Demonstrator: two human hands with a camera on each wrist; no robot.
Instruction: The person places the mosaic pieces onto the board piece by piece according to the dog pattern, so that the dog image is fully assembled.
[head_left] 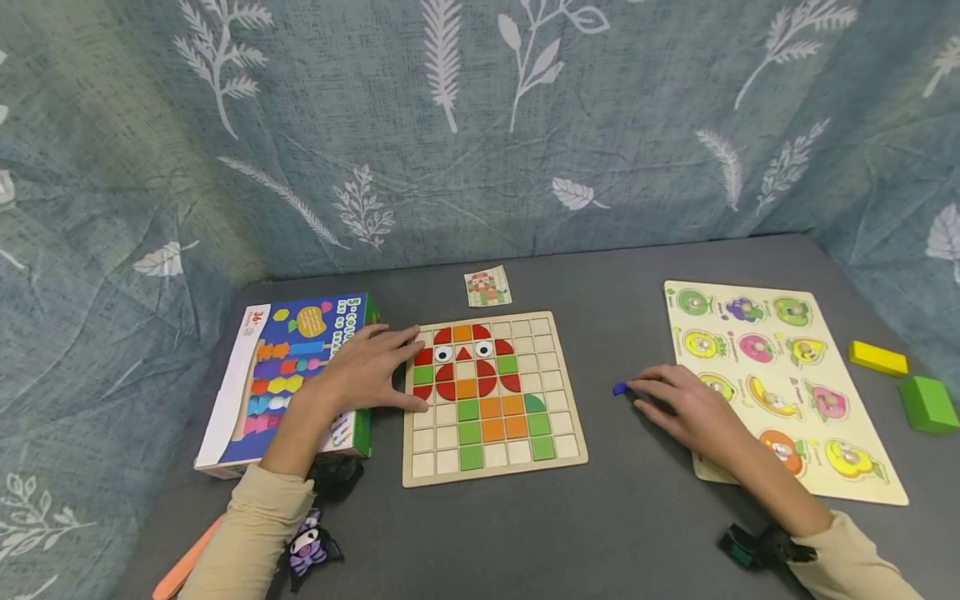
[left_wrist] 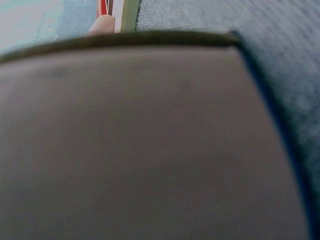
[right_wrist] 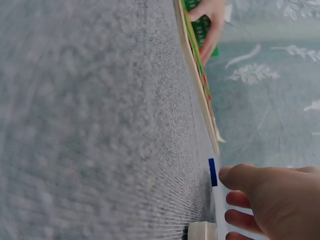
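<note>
My left hand (head_left: 371,371) spreads over the left edge of a wooden grid board (head_left: 495,479), fingers and thumb resting at its rim. Red, orange, green and eyed tiles form a figure on the board. In the left wrist view only a fingertip (left_wrist: 102,24) shows beyond a large blurred surface. Right of the board, a small flat blue piece (head_left: 620,388) lies close to the dark table. My right hand (head_left: 686,408) is at it, its fingertips right at the piece's edge. The right wrist view shows the blue piece edge-on beside the nearest fingertip (right_wrist: 227,175).
A toy box (head_left: 232,375) stands under the left forearm. Behind the board lies a small picture card (head_left: 487,287). A fruit puzzle board (head_left: 870,483) is beneath the right hand's side, with yellow (head_left: 877,357) and green blocks (head_left: 928,405) farther right.
</note>
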